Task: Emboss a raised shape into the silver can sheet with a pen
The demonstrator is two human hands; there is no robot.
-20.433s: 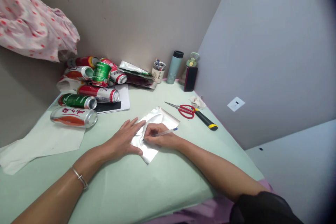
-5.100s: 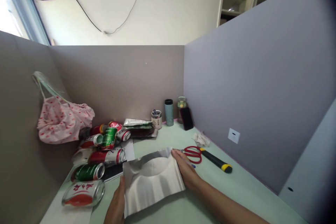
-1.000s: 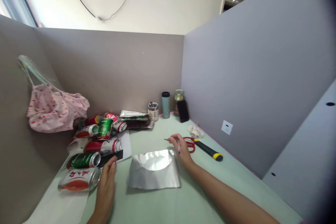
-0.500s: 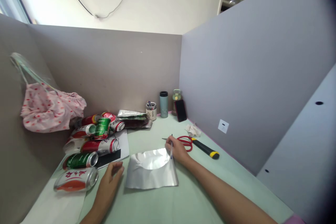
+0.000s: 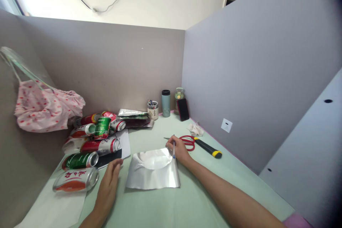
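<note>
A thin, clear-barrelled pen (image 5: pixel 174 150) sits in the fingers of my right hand (image 5: pixel 181 149), by the upper right corner of a silver metal sheet (image 5: pixel 153 180). The sheet lies on the green tabletop, bent along its upper part, with a bright curved area there. To the left of it rests my left hand (image 5: pixel 109 178), fingers loosely stretched and holding nothing, apart from the sheet. Just beyond my right hand are red-handled scissors (image 5: pixel 191 144), their blades partly hidden behind my fingers. A black and yellow utility knife (image 5: pixel 207 147) lies beside them.
Several drink cans (image 5: pixel 76 180) are piled at the left, under a hanging pink dotted cloth bag (image 5: pixel 49 108). Foil pouches (image 5: pixel 136 123), a pen holder (image 5: pixel 153 110), a blue tumbler (image 5: pixel 166 104) and a phone (image 5: pixel 183 109) stand or lie at the back. Crumpled tissue (image 5: pixel 195 129) lies near the right partition.
The view has shifted slightly. My left hand's fingers look a little straighter and closer together. My right hand keeps the pen at the same corner of the sheet.
</note>
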